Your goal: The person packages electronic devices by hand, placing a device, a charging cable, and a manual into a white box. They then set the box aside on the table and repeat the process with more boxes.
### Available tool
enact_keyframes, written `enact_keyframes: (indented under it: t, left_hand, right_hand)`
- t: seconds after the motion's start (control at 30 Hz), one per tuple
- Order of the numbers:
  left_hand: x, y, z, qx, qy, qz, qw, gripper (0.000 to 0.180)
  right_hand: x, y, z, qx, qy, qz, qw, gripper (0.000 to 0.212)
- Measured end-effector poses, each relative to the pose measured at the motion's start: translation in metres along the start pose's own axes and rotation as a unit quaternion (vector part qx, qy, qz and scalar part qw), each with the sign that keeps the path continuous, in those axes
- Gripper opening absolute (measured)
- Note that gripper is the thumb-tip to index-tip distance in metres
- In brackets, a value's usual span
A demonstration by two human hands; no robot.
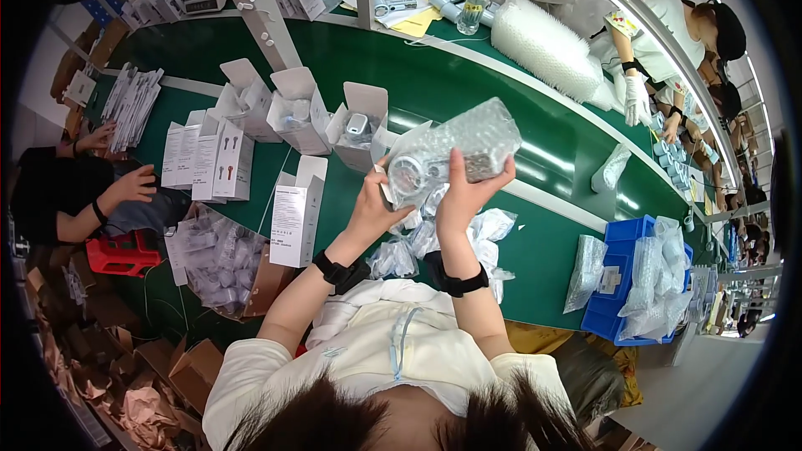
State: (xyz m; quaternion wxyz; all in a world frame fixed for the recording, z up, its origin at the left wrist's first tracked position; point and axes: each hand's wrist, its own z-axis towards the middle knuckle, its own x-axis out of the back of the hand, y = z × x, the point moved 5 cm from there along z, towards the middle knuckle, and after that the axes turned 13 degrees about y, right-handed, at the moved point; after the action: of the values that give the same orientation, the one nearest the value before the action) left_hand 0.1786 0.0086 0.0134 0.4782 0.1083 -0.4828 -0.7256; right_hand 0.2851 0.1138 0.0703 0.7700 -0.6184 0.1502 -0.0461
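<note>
Above the green bench I hold up a bubble-wrapped device (484,129) with a pale round head showing through the clear wrap at its left end. My left hand (373,205) closes on that end, beside a white edge that may be part of a box. The other end rests in my right hand (469,200), thumb in front and fingers behind it. Small clear plastic bags (397,259) with pale contents lie beneath my hands. To the left stands an open white box (357,129) with a pale device inside.
More open white boxes (299,117) stand left, near a carton of bagged parts (221,263). A blue crate (614,284) with bubble-wrapped items sits right. A bubble-wrap roll (543,46) and bottle (474,7) are at the back. Co-workers' hands show at left (129,188) and far right (637,100).
</note>
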Motion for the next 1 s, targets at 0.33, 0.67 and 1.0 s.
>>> enact_keyframes:
  t: [0.33,0.67,1.0]
  left_hand:
    - [0.034,-0.020,-0.015,-0.025,0.011,-0.039,0.999,0.064]
    - [0.080,0.001,-0.015,0.075,-0.060,0.076,0.993,0.061]
    - [0.066,0.013,0.010,0.101,-0.082,0.173,0.976,0.030]
  right_hand:
    - [0.006,0.047,-0.003,0.259,-0.337,-0.100,0.900,0.030]
    - [-0.021,0.206,0.079,0.240,-0.365,-0.457,0.775,0.039]
    - [0.001,0.034,0.012,-0.006,-0.288,-0.003,0.958,0.029]
